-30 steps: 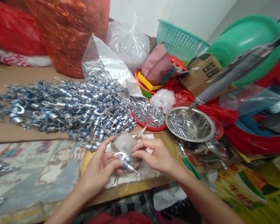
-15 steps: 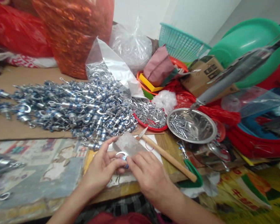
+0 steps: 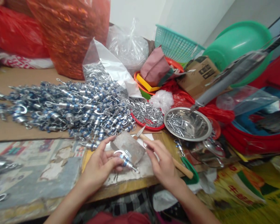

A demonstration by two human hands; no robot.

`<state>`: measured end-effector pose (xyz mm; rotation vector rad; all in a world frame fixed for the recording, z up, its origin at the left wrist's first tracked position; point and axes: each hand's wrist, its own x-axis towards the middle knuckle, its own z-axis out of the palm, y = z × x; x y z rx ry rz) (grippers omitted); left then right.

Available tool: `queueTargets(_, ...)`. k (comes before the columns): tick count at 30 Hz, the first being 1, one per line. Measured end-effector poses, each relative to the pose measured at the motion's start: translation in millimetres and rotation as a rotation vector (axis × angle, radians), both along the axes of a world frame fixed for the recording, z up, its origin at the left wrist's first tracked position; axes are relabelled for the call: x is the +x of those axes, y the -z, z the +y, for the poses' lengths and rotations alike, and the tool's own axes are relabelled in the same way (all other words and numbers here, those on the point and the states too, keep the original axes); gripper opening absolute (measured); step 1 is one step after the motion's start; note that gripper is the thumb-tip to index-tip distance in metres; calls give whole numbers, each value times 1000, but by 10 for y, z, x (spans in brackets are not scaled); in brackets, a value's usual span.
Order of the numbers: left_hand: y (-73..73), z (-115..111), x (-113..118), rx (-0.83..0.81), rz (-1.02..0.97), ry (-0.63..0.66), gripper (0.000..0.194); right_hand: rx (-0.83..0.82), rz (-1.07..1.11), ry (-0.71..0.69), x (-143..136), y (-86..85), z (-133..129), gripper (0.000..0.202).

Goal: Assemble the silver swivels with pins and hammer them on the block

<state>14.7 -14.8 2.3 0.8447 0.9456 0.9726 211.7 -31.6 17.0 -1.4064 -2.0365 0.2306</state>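
My left hand [image 3: 102,163] is closed around a silver hook fitting [image 3: 128,162] with blue bands, an open curved hook at one end and a small ring at the other. Beside it, a small silver clip [image 3: 128,153] with slots shows against a worn grey metal block [image 3: 130,145]. To the right, my right hand [image 3: 162,160] has its fingers curled round the wooden handle of a hammer [image 3: 183,169], near the head. The pointed hammer head lies by the block's far edge.
A large pile of similar hook fittings [image 3: 79,109] covers the left and back. Small metal strips fill a red tray [image 3: 151,127]; metal pins lie in a steel bowl [image 3: 206,124]. A grey-handled tool [image 3: 214,90] slants above the bowl. Bags and a green basin [image 3: 240,46] stand behind.
My right hand has let go of the hook fitting and moved right onto the hammer handle. My left hand keeps the fitting, whose ring end now shows.
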Motion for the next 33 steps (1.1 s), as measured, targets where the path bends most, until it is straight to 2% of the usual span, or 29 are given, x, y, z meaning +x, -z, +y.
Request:
queueTargets(2,5,2,-2,0,-5,3,66,-10,-117,181,191,76,106,29)
queueTargets(3,7,4,-1,-1,-10,5,66,-39,-181,228,266,109,147,30)
queueTargets(6,13,8,5,-8,-26,12,66,-48,-204,252,306,143,178,32)
queueTargets(9,12,6,7,-3,-16,12,66,15,-78,188,55,73,119,31)
queueTargets(13,-5,0,0,7,11,6,63,-138,40,43,-283,-1,142,42)
queueTargets(17,-10,9,-4,12,12,34,62,-206,89,72,-237,-3,307,16)
queueTargets(21,4,19,-3,14,10,16,63,-110,-8,56,-169,-107,328,11)
queueTargets(25,11,22,2,11,1,16,63,21,-174,-130,-329,-183,161,20)
queueTargets(27,9,22,5,15,-7,17,63,30,-278,-178,-415,-173,83,23)
queueTargets(33,1,19,5,5,-29,20,64,-6,-433,-188,-482,-171,-27,21)
